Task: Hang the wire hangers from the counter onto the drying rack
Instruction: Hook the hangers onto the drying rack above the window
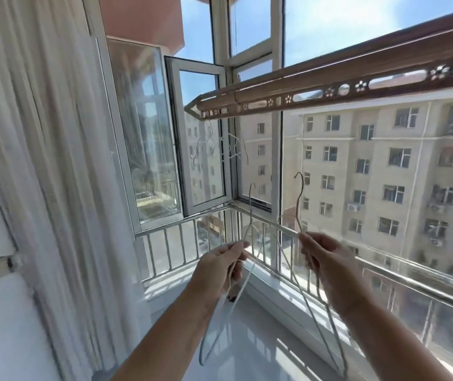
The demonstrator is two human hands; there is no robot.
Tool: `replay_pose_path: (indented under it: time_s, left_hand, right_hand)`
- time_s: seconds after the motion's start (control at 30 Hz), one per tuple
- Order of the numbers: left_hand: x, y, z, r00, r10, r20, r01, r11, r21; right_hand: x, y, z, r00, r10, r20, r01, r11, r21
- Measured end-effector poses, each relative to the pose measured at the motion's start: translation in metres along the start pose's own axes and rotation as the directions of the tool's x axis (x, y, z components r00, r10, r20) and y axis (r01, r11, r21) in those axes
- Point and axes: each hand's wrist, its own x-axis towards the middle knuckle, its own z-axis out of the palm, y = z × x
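So the person stood at the balcony window with a wire hanger in each hand, both held up in front of the glass and well below the drying rack [329, 88], which ran overhead across the window from the upper right. Neither hanger touched the rack.

The left grip [225, 266] was pinched shut on the left hanger [250, 200] near its neck, fingers curled round the wire. Its hook stuck up above the hand and its shoulder loop trailed down past the forearm toward the white counter [247, 353]. The right grip [325, 266] was likewise clamped on the right hanger [298, 204] just under its neck, hook pointing up a bit higher than the other one, with the body dropping away below the wrist. The two hangers were near each other, and I couldn't tell whether the wires touched between the hands.

A metal railing [384, 270] ran along the glass behind the hands, a pale curtain [41, 160] hung on the left, one window pane [197, 133] stood open, and an apartment block [384, 174] showed outside.
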Motion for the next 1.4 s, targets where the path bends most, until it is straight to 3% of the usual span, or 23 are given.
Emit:
replay_pose_path:
  time_s: [0.2,0.63,1.1,1.4]
  left_hand:
    - [0.096,0.03,-0.013,0.993,0.018,0.113,-0.02,1.0,0.016]
    - [0.267,0.085,0.011,0.926,0.031,0.376,-0.017,0.999,-0.041]
    - [0.39,0.127,0.062,0.911,0.193,0.364,-0.169,0.981,-0.096]
    - [0.434,0.133,0.057,0.912,0.177,0.37,-0.134,0.981,-0.138]
  right_hand:
    - [0.086,0.0,0.037,0.997,-0.074,-0.012,0.074,0.996,-0.05]
    - [0.229,-0.011,0.069,0.938,-0.271,-0.216,0.217,0.945,-0.245]
    - [0.356,-0.021,0.07,0.913,-0.369,-0.174,0.306,0.902,-0.304]
    - [0.389,-0.012,0.081,0.894,-0.392,-0.219,0.314,0.894,-0.319]
